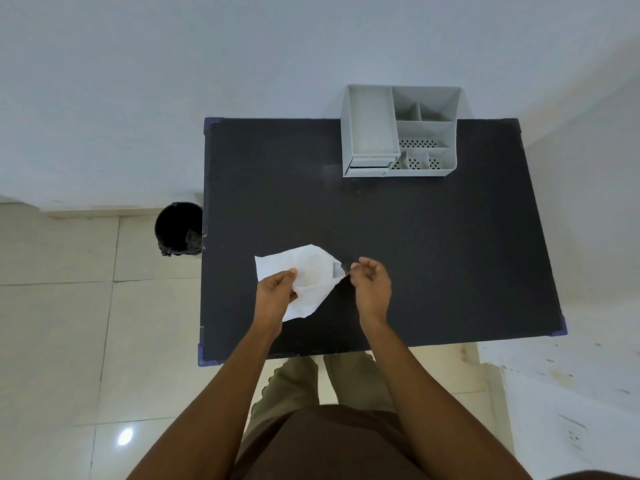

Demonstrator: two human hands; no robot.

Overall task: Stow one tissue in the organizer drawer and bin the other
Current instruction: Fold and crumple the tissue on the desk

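While the tissue (304, 271) is being gripped by the left hand (275, 292), its flimsy corner is being pinched by the right hand (370, 285); soft, easily torn.

A thin, soft white paper tissue (308, 275) creases above a matt, finely grained black table (433, 254); a smooth grey plastic organizer (369, 133), a black bin (178, 228) with crinkled glossy liner, and glossy cream floor tiles (55, 341) surround it.
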